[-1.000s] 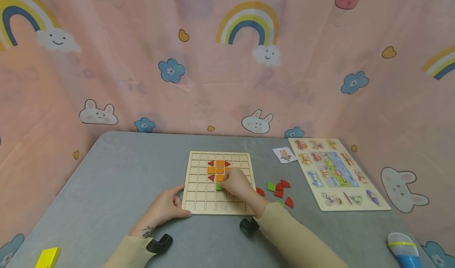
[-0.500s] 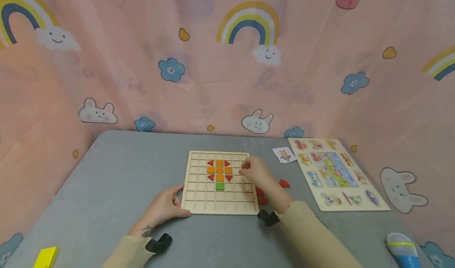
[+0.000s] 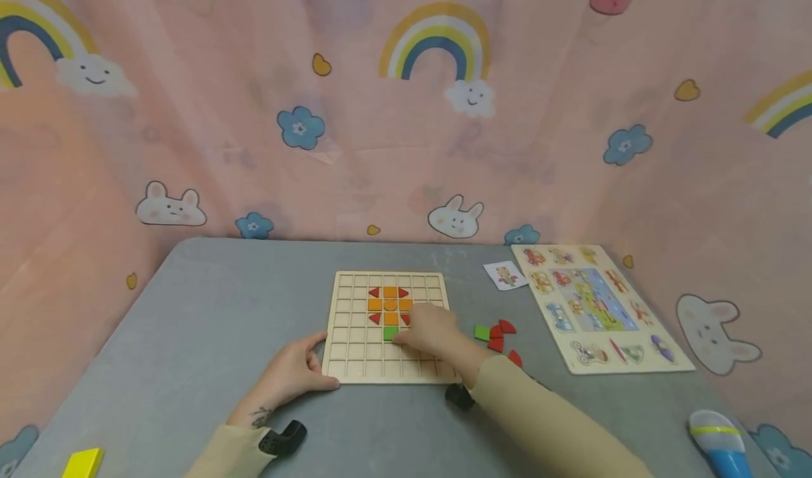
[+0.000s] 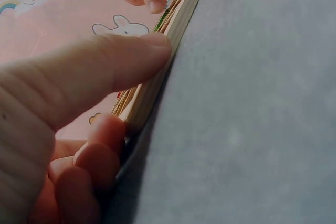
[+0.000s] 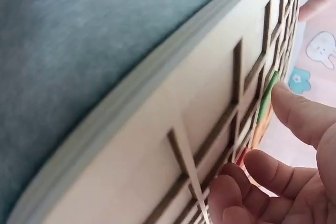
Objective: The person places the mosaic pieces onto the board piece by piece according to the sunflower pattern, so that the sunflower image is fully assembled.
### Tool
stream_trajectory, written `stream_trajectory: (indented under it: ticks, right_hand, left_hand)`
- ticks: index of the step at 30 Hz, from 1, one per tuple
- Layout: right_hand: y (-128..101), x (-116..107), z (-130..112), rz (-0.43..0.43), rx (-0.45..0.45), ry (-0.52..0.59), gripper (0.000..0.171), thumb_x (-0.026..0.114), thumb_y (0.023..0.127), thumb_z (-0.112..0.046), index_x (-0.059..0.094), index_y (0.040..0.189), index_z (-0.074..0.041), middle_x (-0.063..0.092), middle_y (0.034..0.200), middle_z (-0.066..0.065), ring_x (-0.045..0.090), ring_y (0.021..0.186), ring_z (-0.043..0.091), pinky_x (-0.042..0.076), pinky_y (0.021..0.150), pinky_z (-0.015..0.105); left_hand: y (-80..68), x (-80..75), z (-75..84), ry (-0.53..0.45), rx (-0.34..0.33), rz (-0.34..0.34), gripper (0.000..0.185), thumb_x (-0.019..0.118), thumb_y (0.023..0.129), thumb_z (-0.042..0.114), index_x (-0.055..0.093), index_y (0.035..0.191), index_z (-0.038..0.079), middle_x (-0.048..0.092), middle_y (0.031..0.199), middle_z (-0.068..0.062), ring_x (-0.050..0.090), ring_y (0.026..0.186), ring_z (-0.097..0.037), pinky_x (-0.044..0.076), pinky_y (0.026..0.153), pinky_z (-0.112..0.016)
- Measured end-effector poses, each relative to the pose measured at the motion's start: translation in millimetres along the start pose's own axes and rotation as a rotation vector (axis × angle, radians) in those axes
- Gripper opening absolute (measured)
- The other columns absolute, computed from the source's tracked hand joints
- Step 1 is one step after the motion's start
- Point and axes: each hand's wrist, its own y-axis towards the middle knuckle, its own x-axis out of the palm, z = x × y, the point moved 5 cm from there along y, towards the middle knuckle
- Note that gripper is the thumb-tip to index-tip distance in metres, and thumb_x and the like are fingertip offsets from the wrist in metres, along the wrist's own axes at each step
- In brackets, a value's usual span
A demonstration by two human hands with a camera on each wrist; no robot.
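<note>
A wooden grid board lies on the grey table. It holds orange squares with red triangles at their corners and a green square below them. My left hand grips the board's near left corner, with the thumb on top of the edge and the fingers curled against it. My right hand hovers over the board just right of the green square, fingers curled down. Its thumb is at the green square. A bit of red shows by the fingertips.
Loose pieces lie right of the board: a green square and several red ones. Farther right are a picture puzzle board and a small card. A yellow block and a blue-and-white object sit at the near corners. Pink curtains surround the table.
My right hand left the green square, swung right to the board's right edge, and has now come back over the board beside the green square. The left hand has not moved.
</note>
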Motion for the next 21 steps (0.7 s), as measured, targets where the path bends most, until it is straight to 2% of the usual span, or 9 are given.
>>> stream_trajectory:
  ticks: [4, 7, 10, 12, 17, 21]
  right_hand:
    - [2.6, -11.3, 11.8, 0.003, 0.014, 0.077, 0.037, 0.068, 0.08, -0.04, 0.053, 0.061, -0.012, 0.045, 0.056, -0.001, 0.041, 0.05, 0.015, 0.03, 0.046, 0.028]
    - [4.9, -26.6, 32.9, 0.023, 0.017, 0.141, 0.022, 0.064, 0.086, -0.028, 0.066, 0.084, -0.006, 0.061, 0.077, 0.004, 0.054, 0.066, 0.018, 0.042, 0.056, 0.031]
    - [3.3, -36.3, 60.5, 0.034, 0.022, 0.16, 0.026, 0.061, 0.087, -0.016, 0.065, 0.106, 0.0, 0.064, 0.095, 0.012, 0.059, 0.081, 0.023, 0.047, 0.067, 0.037]
    - [-0.6, -36.7, 78.7, 0.023, 0.053, 0.133, 0.031, 0.061, 0.085, -0.012, 0.062, 0.113, 0.002, 0.063, 0.102, 0.014, 0.059, 0.088, 0.026, 0.048, 0.073, 0.04]
    - [-14.2, -28.2, 107.4, -0.011, 0.073, 0.005, 0.031, 0.07, 0.078, -0.013, 0.066, 0.106, 0.0, 0.064, 0.102, 0.013, 0.059, 0.091, 0.026, 0.047, 0.079, 0.043]
    - [-20.8, -21.5, 112.5, -0.008, 0.066, -0.025, 0.021, 0.072, 0.076, -0.012, 0.069, 0.095, -0.003, 0.061, 0.091, 0.008, 0.054, 0.081, 0.021, 0.046, 0.073, 0.041]
  left_hand:
    - [-0.7, 0.6, -0.8, -0.015, 0.004, -0.003, 0.095, 0.086, 0.06, 0.017, 0.037, 0.14, 0.001, 0.056, 0.055, -0.002, 0.046, 0.045, -0.013, 0.038, 0.047, -0.028]
    - [-0.5, 0.3, -0.8, -0.022, 0.01, 0.0, 0.095, 0.086, 0.06, 0.017, 0.037, 0.14, 0.001, 0.056, 0.056, -0.002, 0.047, 0.046, -0.014, 0.039, 0.048, -0.028]
    - [0.2, 0.5, -0.2, -0.022, 0.016, -0.002, 0.095, 0.086, 0.059, 0.017, 0.037, 0.14, 0.001, 0.056, 0.055, -0.002, 0.047, 0.046, -0.014, 0.039, 0.049, -0.028]
    - [0.1, 0.5, 0.2, -0.021, 0.015, -0.003, 0.095, 0.086, 0.059, 0.017, 0.037, 0.14, 0.001, 0.056, 0.055, -0.002, 0.046, 0.045, -0.013, 0.039, 0.049, -0.028]
    - [-1.5, -0.1, 1.8, -0.019, 0.009, 0.002, 0.094, 0.085, 0.06, 0.015, 0.037, 0.14, 0.0, 0.055, 0.054, -0.002, 0.045, 0.045, -0.013, 0.039, 0.048, -0.028]
    - [-2.2, -0.3, 3.0, -0.012, 0.002, 0.01, 0.094, 0.085, 0.06, 0.014, 0.037, 0.139, -0.001, 0.055, 0.055, -0.002, 0.045, 0.045, -0.013, 0.039, 0.048, -0.028]
